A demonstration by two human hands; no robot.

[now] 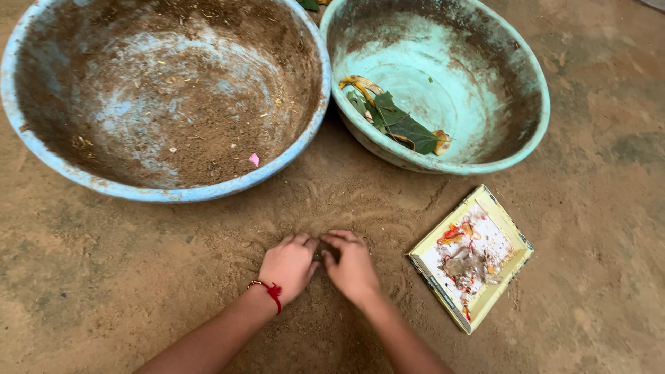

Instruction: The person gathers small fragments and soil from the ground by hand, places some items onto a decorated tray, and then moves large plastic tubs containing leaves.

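Both hands down on loose sandy soil (325,208), just below the blue basin (166,190). L hand (289,266) w/ red thread bracelet (271,291), fingers curled inward; R hand (352,266) likewise. Fingertips meet over a small soil heap (324,251) between them, cupping it. Firm grip or not: can't tell.

Soil looks dry, fine, crumbly; prob. light, spills thru gaps. Best scooped from under, palms together.

Right of blue basin: teal basin (540,118) w/ green leaves (398,121). Below teal basin: square yellow paper plate (488,294), soiled.
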